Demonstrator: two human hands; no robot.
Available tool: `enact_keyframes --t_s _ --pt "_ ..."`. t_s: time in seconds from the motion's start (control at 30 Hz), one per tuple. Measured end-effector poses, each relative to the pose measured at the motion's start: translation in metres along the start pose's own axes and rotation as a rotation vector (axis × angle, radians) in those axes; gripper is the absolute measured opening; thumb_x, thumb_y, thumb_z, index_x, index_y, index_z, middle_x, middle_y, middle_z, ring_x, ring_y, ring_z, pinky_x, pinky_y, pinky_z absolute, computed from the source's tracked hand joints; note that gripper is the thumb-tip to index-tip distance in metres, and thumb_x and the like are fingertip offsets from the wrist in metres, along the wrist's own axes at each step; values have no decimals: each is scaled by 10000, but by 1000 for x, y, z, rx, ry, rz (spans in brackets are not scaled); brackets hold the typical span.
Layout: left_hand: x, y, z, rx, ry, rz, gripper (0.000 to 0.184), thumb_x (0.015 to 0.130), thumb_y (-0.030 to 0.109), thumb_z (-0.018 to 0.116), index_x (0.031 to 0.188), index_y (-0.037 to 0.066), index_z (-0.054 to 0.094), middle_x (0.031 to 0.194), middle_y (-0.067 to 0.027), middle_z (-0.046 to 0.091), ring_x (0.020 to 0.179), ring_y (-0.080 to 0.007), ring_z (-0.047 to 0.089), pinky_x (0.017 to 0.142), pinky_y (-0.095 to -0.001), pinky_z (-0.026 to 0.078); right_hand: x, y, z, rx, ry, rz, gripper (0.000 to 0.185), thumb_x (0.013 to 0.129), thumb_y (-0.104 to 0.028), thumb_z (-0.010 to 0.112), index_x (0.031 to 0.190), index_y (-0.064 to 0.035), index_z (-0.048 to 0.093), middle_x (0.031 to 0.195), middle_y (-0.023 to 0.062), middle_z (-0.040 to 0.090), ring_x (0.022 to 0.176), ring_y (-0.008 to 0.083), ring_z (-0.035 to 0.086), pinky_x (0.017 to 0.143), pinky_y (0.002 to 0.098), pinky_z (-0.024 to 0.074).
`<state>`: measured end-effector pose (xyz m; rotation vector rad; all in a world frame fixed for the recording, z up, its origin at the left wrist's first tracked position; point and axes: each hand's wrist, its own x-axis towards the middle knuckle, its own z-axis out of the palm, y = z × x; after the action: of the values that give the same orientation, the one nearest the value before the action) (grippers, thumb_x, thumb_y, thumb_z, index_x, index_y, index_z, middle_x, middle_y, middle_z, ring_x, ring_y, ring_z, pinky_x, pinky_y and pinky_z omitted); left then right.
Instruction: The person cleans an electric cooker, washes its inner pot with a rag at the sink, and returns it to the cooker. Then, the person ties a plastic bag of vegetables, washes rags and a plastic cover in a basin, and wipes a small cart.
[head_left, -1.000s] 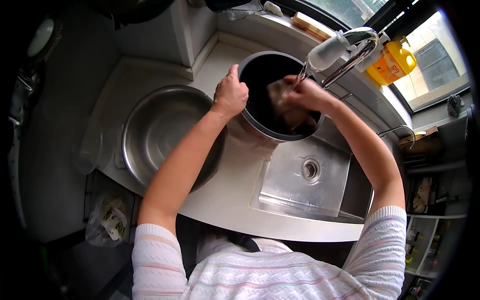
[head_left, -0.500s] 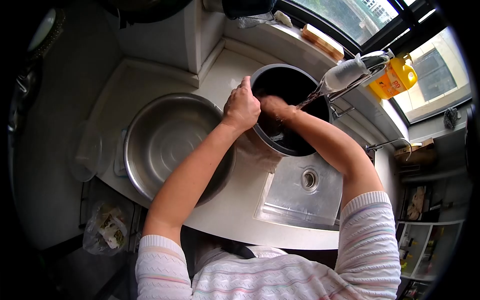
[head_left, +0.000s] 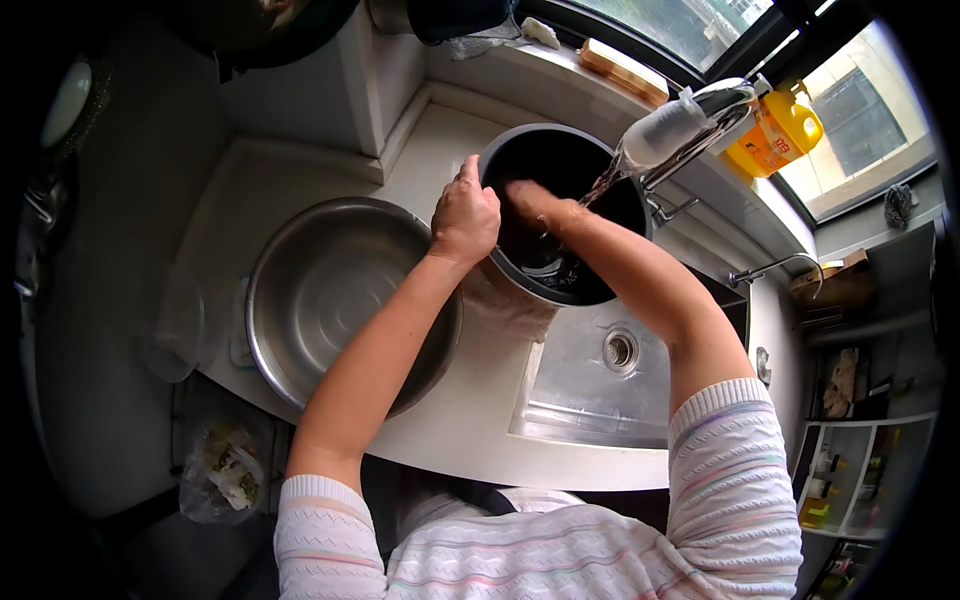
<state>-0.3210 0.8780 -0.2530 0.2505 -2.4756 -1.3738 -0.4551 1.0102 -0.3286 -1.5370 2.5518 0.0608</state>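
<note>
A deep dark pot tilts at the sink's back left corner. My left hand is closed over its left rim, thumb side up. Inside the pot is my right hand, wet and blurred by motion; whether its fingers hold anything is not visible. From the faucet, with a whitish sleeve on its spout, water runs down by my right wrist into the pot. Some water shows at the pot's bottom. Left of the pot, beneath my left forearm, a wide steel basin stands on the counter.
The steel sink with its drain lies in front of the pot. A yellow bottle and a wooden block stand on the windowsill. A smaller tap is at right. A plastic bag hangs below the counter's left edge.
The view has shifted slightly, so most things sit a little further left. My right hand has moved within the pot; my left hand stays on the rim. Water keeps running.
</note>
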Motion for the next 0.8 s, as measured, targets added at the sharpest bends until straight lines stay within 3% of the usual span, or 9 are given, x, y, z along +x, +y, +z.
enact_keyframes --t_s 0.1,0.17,0.23,0.3,0.37,0.57,0.63,0.73,0.8 --pt "-1 -1 -2 -37 -27 38 420 824 150 459 1192 -39 387 973 -266 578 891 -419 549 814 -462 423 -16 19 -20 47 -71 320 190 720 -133 589 733 55 610 745 248 609 660 325 628 566 389 499" --pt "-1 -3 -1 -76 -19 49 410 848 186 458 1189 -35 398 979 -265 578 902 -421 547 810 -459 424 -25 9 -37 434 188 796 124 727 -119 583 788 -15 611 732 160 621 687 291 617 605 387 486" --pt "1 -5 1 -82 -5 35 410 871 223 445 1190 -31 408 983 -264 579 911 -420 549 805 -457 427 -12 16 -23 502 206 704 187 806 -153 558 915 -8 606 810 130 630 747 243 605 643 338 476" --pt "0 -4 0 -74 8 28 413 886 247 433 1191 -29 418 989 -264 580 919 -417 551 802 -455 430 -15 -48 -69 1124 453 899 232 832 -177 563 978 2 592 856 111 628 783 207 594 679 311 472" --pt "-1 0 -2 -63 20 28 414 893 258 422 1191 -30 427 997 -265 580 927 -414 553 801 -454 433 -24 -62 -68 1419 312 521 296 824 -182 567 1016 43 573 910 120 621 836 167 576 728 317 464" --pt "1 -6 5 -37 54 22 408 886 239 427 1205 -16 434 1016 -245 586 945 -395 560 820 -436 436 -77 -78 -86 511 -634 62 335 849 -227 518 1108 -20 571 1063 100 616 977 202 564 870 320 415" --pt "-1 -2 2 -36 29 16 407 881 229 430 1207 -15 433 1019 -244 586 947 -393 560 821 -434 436 -90 -57 -59 123 -584 223 320 855 -226 431 1068 -63 605 1023 127 626 978 212 577 914 318 394" --pt "1 -2 2 -35 17 34 405 873 220 436 1206 -11 433 1008 -245 588 940 -395 562 819 -438 436 -77 -3 -42 -206 -544 -217 348 836 -232 414 1084 -52 578 979 133 631 922 225 602 837 315 444" --pt "4 -3 2 -26 5 22 405 869 217 438 1205 -9 433 996 -247 591 932 -399 563 816 -442 436 -52 -9 -45 -145 -491 -116 363 805 -211 447 1110 -54 563 1010 136 621 929 241 597 825 324 457"
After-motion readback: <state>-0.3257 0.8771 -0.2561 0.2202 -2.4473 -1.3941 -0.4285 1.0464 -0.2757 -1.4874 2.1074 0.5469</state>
